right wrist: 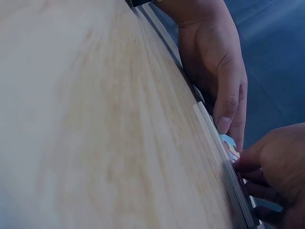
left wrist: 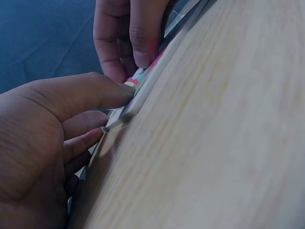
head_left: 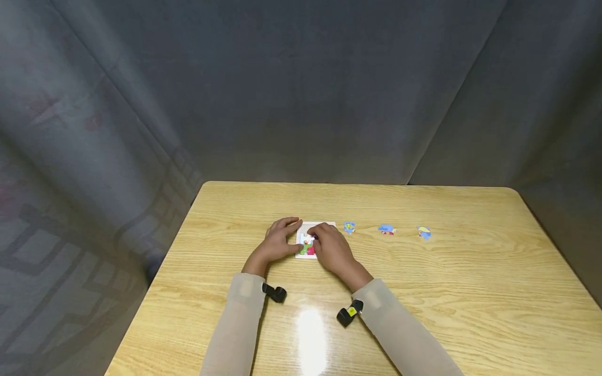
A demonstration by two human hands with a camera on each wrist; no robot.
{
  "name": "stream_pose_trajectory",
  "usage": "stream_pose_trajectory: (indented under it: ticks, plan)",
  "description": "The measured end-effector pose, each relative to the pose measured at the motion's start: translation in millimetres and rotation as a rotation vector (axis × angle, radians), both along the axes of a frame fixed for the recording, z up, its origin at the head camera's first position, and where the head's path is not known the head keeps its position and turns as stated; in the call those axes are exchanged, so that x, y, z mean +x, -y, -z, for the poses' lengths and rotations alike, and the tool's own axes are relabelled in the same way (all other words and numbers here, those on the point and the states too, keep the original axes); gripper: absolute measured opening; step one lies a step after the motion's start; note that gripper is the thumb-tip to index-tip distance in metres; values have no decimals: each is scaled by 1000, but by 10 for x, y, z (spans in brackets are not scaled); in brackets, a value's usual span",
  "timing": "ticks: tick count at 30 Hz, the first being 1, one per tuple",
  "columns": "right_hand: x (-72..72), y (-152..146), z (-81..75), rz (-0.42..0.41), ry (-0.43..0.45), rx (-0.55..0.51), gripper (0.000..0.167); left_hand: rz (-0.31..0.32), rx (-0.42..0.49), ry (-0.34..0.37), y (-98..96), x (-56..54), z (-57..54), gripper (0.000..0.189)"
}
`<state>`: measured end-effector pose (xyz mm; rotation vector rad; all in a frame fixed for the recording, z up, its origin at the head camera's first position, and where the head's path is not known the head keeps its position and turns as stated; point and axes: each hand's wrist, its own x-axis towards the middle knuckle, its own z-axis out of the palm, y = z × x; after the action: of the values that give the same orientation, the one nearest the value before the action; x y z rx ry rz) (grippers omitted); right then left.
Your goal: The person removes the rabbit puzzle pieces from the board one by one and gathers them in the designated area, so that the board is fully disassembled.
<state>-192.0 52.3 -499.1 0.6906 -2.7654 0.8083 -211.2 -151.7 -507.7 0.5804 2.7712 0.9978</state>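
Note:
A small puzzle tray [head_left: 330, 223] with a white border lies flat on the table, with green and red picture parts [head_left: 307, 249] in its lower section. My left hand [head_left: 279, 241] rests at the tray's left side. Its thumb presses on the lower left of the border, and its other fingers reach to the upper left edge. Over the tray's right half, my right hand [head_left: 333, 250] pinches a puzzle piece between thumb and fingertips. In the right wrist view, a tilted piece with light blue [right wrist: 228, 140] shows by the fingertips. The right hand hides part of the tray.
To the right of the tray, three loose blue puzzle pieces lie in a row: one close by [head_left: 349, 227], one farther along [head_left: 387, 230] and one farthest right [head_left: 424, 232]. Behind the wooden table [head_left: 470, 292] hangs a grey curtain [head_left: 320, 104].

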Motion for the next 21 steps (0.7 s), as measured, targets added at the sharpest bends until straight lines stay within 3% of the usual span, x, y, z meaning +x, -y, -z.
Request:
stream_pose_trajectory:
  ticks: [21]
  plan:
    - [-40, -16, 25, 10, 27, -39, 23, 1, -10, 0, 0, -14, 31, 73]
